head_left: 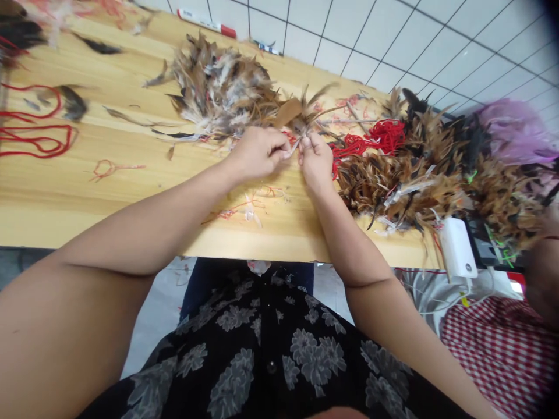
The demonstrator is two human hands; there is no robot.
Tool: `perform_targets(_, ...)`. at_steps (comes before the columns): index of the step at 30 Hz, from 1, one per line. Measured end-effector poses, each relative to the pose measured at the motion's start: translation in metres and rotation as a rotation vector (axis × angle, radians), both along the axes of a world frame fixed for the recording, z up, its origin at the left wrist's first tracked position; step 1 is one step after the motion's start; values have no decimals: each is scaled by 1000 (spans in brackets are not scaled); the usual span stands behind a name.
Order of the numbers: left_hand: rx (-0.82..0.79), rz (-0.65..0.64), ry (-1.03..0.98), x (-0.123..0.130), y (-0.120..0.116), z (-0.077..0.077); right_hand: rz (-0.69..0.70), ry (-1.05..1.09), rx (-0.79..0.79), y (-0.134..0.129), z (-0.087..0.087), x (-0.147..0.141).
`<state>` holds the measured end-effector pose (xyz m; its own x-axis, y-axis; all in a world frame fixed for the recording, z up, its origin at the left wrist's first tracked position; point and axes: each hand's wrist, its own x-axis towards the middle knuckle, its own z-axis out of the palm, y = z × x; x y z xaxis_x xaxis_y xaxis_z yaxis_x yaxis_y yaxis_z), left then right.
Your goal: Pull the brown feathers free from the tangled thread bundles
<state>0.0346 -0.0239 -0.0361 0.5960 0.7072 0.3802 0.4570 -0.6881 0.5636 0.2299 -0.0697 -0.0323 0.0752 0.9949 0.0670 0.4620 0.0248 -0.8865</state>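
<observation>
My left hand is closed in a pinch over the middle of the wooden table. A thin whitish strip runs from its fingertips toward my right hand. That hand is closed too, pinching the base of a small bunch of brown feathers that points away from me. Exactly how the strip meets the bunch is hidden by the fingers. Just beyond my left hand lies a big heap of brown and white feathers. Red cord is piled to the right of my right hand.
More brown feather bundles cover the right side, near a white power bank and a pink plastic bag. A marker lies by the tiled wall. Loops of red cord are at left. Another person's arm shows at the right edge.
</observation>
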Motion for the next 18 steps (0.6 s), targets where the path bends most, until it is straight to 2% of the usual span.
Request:
perform_targets(2, 9, -16, 9, 7, -12, 1, -143, -314, -12, -6, 12, -5)
perform_targets(5, 80, 11, 68, 11, -23, 7, -110, -661, -73, -15, 27, -14)
perform_targets(7, 153, 35, 126, 8, -22, 14, -48, -763, -86, -15, 28, -16)
perform_targets(9, 185, 40, 162, 1, -15, 21, 20, -739, -61, -12, 23, -14)
perform_targets(14, 116, -28, 125, -27, 15, 33, 254, -454, 33, -5, 6, -7)
perform_targets(18, -78, -45, -27, -40, 28, 33, 235, -186, 19, -9, 7, -8)
